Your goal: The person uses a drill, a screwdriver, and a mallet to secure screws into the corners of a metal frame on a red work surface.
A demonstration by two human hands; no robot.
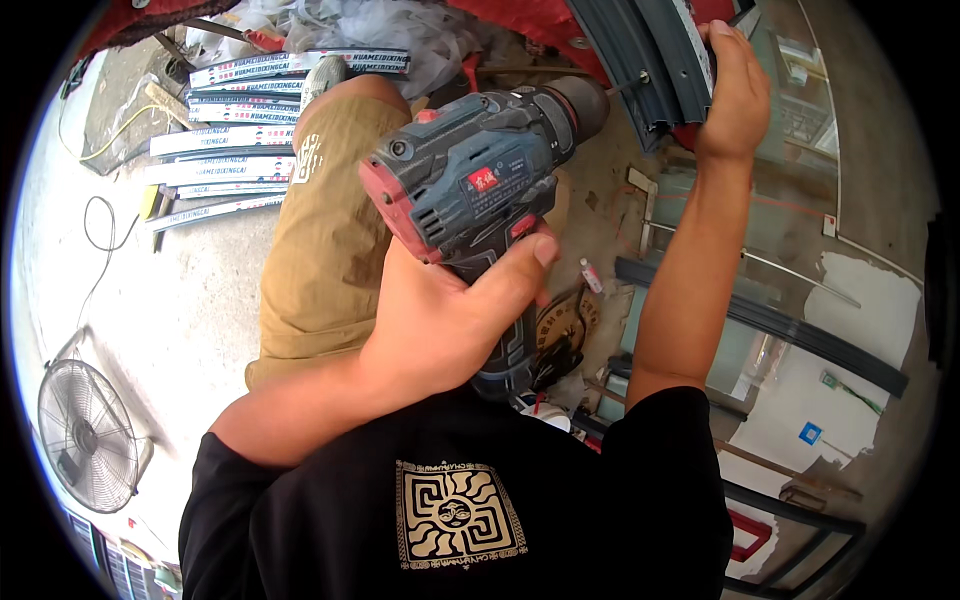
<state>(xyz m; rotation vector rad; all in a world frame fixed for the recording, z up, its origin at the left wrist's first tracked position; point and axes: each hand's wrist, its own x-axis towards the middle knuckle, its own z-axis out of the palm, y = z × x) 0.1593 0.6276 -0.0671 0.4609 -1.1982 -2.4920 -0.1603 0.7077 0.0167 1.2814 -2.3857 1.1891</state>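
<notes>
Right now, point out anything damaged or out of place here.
At right, the white sheeting has ragged edges, as if torn or flaked, unlike the straighter dark bar near it. The drill in the left hand shows no obvious break.

Drill handle [515, 350]: the left hand [435, 310] is partly covering it
Drill bit [624, 86]: tip is looking too small to tell contact
Dark profile [655, 45]: the upper edge is cutting it off

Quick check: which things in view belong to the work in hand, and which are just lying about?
In the work:
drill, gripped by the left hand
dark profile, with the right hand at its edge

Apparently just around:
fan
small bottle
plastic sheeting
</notes>
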